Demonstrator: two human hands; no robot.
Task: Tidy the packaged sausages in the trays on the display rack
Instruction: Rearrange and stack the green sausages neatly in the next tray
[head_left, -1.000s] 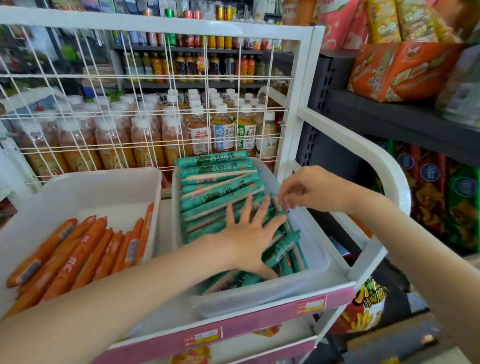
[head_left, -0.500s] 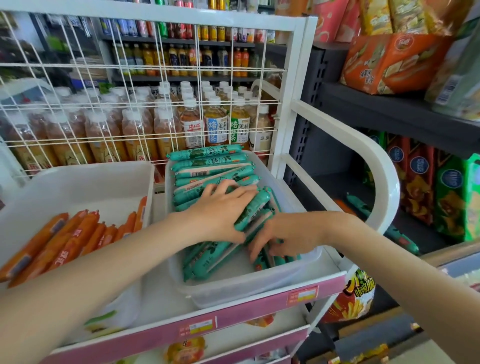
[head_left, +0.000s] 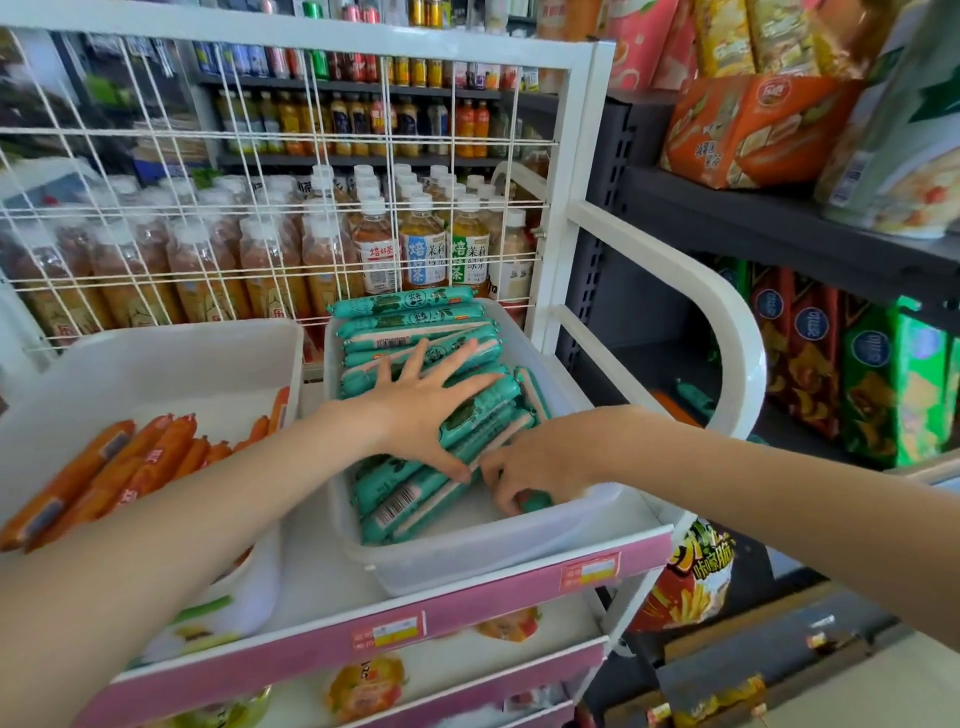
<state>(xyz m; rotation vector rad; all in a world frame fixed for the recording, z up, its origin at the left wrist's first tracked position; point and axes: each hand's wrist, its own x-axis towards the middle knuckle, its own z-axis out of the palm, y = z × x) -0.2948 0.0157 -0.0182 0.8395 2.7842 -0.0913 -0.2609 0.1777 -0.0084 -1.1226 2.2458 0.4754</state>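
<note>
Green sausages (head_left: 415, 353) lie piled in the right tray (head_left: 498, 556), in the middle of the frame. The left hand (head_left: 426, 405) lies flat on the pile, fingers spread, pressing it down. The right hand (head_left: 535, 462) curls round one sausage at the tray's lower right corner. This looks like the lining-up step; next, that sausage needs laying straight beside the others. Orange sausages (head_left: 104, 473) wait in the left tray (head_left: 156, 353). The tray wall is close to the right hand.

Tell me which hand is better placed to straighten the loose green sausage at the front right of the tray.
The right hand: its curled fingers already pinch that green sausage. The left hand lies flat, pressing the stack.
</note>
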